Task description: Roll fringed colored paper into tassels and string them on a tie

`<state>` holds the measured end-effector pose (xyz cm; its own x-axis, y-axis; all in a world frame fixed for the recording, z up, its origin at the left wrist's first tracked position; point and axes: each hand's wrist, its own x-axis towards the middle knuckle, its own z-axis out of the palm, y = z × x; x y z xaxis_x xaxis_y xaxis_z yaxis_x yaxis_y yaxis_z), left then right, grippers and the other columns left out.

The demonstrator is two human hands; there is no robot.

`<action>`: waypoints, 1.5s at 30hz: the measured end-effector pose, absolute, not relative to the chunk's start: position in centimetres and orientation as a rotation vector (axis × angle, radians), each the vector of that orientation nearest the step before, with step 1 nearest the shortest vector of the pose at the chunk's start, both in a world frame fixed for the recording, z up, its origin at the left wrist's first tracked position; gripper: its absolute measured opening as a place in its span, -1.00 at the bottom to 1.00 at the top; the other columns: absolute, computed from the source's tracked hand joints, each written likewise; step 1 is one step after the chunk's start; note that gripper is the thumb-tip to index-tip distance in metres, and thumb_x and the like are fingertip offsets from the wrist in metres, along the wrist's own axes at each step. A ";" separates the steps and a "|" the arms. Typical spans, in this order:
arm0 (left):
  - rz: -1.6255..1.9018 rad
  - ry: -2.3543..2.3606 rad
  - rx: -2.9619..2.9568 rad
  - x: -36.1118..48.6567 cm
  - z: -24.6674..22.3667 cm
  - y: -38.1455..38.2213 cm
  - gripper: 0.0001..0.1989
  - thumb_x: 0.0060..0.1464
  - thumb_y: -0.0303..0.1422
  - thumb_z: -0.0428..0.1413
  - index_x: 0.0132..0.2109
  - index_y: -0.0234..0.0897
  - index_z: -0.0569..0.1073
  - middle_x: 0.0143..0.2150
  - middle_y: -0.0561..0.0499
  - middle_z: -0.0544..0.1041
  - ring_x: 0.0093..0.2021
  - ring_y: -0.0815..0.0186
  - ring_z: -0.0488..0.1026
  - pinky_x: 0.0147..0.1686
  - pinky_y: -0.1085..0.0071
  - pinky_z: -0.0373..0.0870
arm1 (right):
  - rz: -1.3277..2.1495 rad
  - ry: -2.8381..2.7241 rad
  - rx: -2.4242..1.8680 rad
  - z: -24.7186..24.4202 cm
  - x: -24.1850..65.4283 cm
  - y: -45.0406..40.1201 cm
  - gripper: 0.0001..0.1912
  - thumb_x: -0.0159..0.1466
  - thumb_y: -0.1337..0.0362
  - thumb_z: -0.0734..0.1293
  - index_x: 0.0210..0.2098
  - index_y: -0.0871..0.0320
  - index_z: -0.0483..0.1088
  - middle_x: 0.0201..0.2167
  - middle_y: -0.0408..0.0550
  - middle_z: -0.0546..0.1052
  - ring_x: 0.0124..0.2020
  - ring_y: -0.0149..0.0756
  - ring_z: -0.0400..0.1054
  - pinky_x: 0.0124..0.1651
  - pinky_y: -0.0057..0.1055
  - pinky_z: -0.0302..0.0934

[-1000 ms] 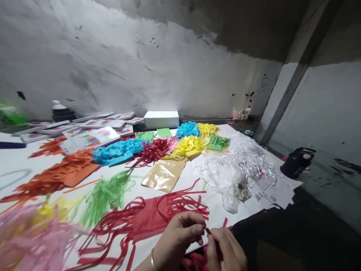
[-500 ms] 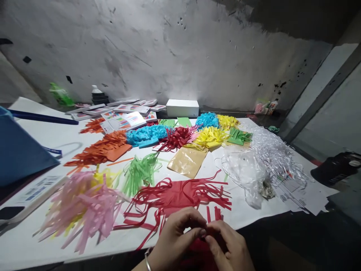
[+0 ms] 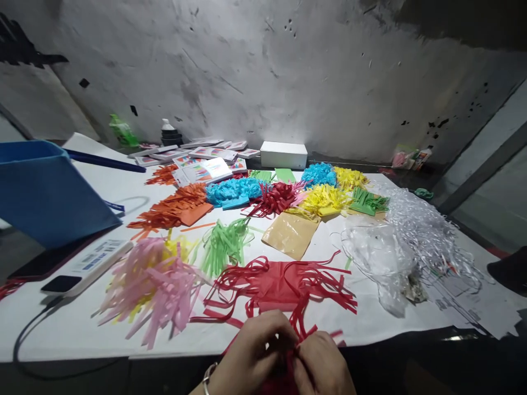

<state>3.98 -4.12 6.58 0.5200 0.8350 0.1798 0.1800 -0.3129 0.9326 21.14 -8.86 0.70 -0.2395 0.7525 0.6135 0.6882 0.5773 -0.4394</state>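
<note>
Close together at the table's near edge, my left hand (image 3: pixel 259 348) and my right hand (image 3: pixel 323 362) pinch a piece of red fringed tissue paper (image 3: pixel 301 317) between them. Some of its strips rise above my fingers, and more red paper hangs below; the fingertips partly hide the grip. A bracelet circles my left wrist. Just beyond lies a red fringed sheet (image 3: pixel 280 282), spread flat with strips out to both sides. Left of it are a light green tassel (image 3: pixel 226 247) and a pink tassel (image 3: pixel 164 296) with yellow strips under it.
Folded orange (image 3: pixel 195 211), blue (image 3: pixel 234 192) and yellow (image 3: pixel 323 200) tassels line the middle, behind a brown packet (image 3: pixel 290 235). Clear plastic bags (image 3: pixel 382 263) and silvery tinsel (image 3: pixel 424 230) lie right. A blue box (image 3: pixel 57 192) and a white cabled device (image 3: pixel 88 266) stand left.
The view has swung left, so the scene sits further right. Red strips now stick up between my hands, which stay together near the table edge.
</note>
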 end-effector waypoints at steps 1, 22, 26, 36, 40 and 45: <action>0.838 0.849 1.823 3.3 6.7 -4.2 -0.86 0.07 -0.54 0.06 -0.34 -0.27 0.49 -0.42 0.01 0.52 -0.41 0.35 0.42 -0.40 0.49 0.31 | 0.123 -1.984 -1.105 0.8 20.7 -8.7 -0.72 0.43 0.34 0.10 -0.40 0.10 0.27 -0.55 -0.17 0.42 -0.50 -0.35 0.33 -0.34 -0.42 0.24; 0.577 1.028 2.906 1.1 0.2 2.0 -0.74 0.15 -0.50 0.19 0.00 -0.28 0.50 0.02 -0.12 0.59 0.03 0.10 0.50 0.04 0.12 0.49 | -0.291 -2.234 -1.102 -2.9 20.3 -1.9 -0.69 0.31 0.48 0.19 -0.04 0.30 0.49 -0.05 0.05 0.59 0.10 -0.16 0.39 0.38 -0.13 0.01; 0.569 1.080 2.853 1.7 -2.6 0.7 -0.76 0.22 -0.54 0.10 0.02 -0.33 0.51 0.04 -0.14 0.60 0.05 0.11 0.51 0.03 0.14 0.53 | -0.320 -2.270 -1.308 -2.5 20.8 -3.3 -0.58 0.35 0.03 0.29 0.05 0.18 0.44 0.21 0.03 0.42 0.27 0.00 0.20 0.45 0.06 -0.45; 0.506 1.162 2.700 1.0 -1.4 -0.6 -0.58 0.20 -0.66 -0.03 0.11 -0.27 0.47 0.18 -0.17 0.50 0.19 0.09 0.41 0.13 0.06 0.48 | -0.563 -1.616 -1.698 -2.7 26.0 -6.1 -0.56 0.35 0.24 0.30 0.19 0.20 0.30 0.20 0.29 0.36 0.20 0.16 0.28 0.16 0.21 0.20; 0.543 1.131 2.649 1.3 -1.0 -0.8 -0.59 0.17 -0.69 -0.03 0.06 -0.28 0.50 0.13 -0.15 0.54 0.14 0.10 0.44 0.10 0.08 0.49 | -0.334 -2.212 -1.219 -1.9 22.3 -5.2 -0.54 0.28 0.49 0.20 0.17 0.22 0.33 0.10 0.12 0.51 0.18 -0.02 0.35 0.13 -0.03 0.33; 0.605 1.077 2.471 -0.3 0.0 -1.6 -0.63 0.13 -0.70 -0.01 -0.07 -0.23 0.52 0.05 -0.08 0.58 0.09 0.17 0.46 0.06 0.22 0.47 | -0.297 -2.217 -1.103 -2.0 22.5 -5.1 -0.59 0.26 0.59 0.11 0.00 0.27 0.40 -0.14 0.05 0.62 -0.02 -0.17 0.49 0.07 -0.15 0.35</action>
